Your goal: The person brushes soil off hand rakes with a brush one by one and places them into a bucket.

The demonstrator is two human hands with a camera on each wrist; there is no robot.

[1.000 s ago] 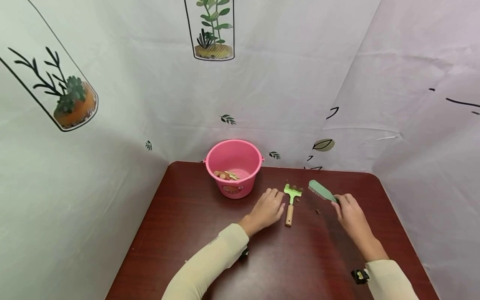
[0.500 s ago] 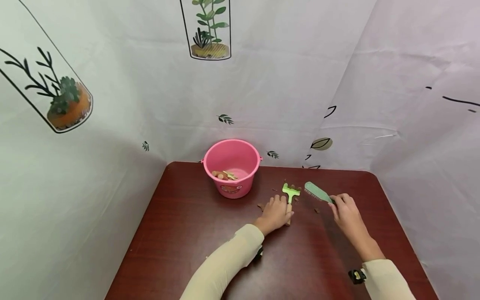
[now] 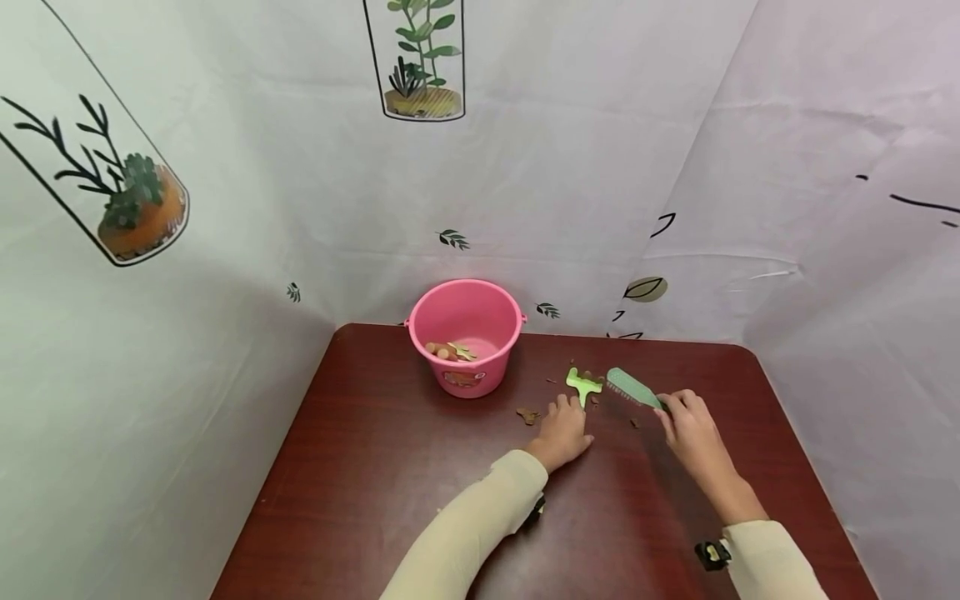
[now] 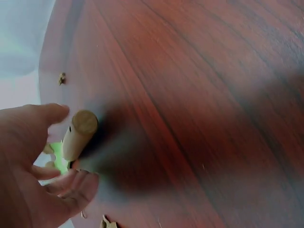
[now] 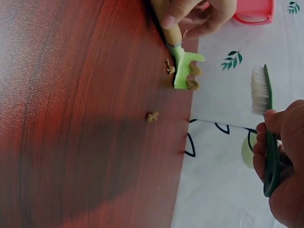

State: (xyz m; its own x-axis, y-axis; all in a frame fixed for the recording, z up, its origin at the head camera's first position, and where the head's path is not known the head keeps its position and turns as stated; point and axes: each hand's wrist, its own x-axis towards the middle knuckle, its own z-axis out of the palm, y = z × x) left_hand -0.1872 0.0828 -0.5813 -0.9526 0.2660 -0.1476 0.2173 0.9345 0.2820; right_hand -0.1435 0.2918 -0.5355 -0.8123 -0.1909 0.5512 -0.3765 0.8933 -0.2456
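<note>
My left hand (image 3: 561, 432) is over the wooden handle (image 4: 78, 135) of a small green-headed hand rake (image 3: 583, 383). In the left wrist view, thumb and fingers spread around the handle, a gap showing beside them. Brown lumps (image 5: 194, 78) sit at the rake's tines. My right hand (image 3: 693, 433) grips a green scrub brush (image 3: 632, 387) by its handle, to the right of the rake. White bristles (image 5: 259, 90) show along the brush head, apart from the rake in the right wrist view.
A pink bucket (image 3: 467, 377) stands at the back of the dark red table (image 3: 360, 467), with wooden-handled tools (image 3: 448, 351) inside. Brown crumbs (image 3: 528, 415) lie left of the rake, and another brown bit (image 5: 152, 117) lies to its right. A printed cloth wall (image 3: 570, 167) rises behind.
My left hand has moved right and toward me, from beside the rake to over its handle, uncovering brown crumbs. My right hand has shifted the brush slightly left, nearer the rake head.
</note>
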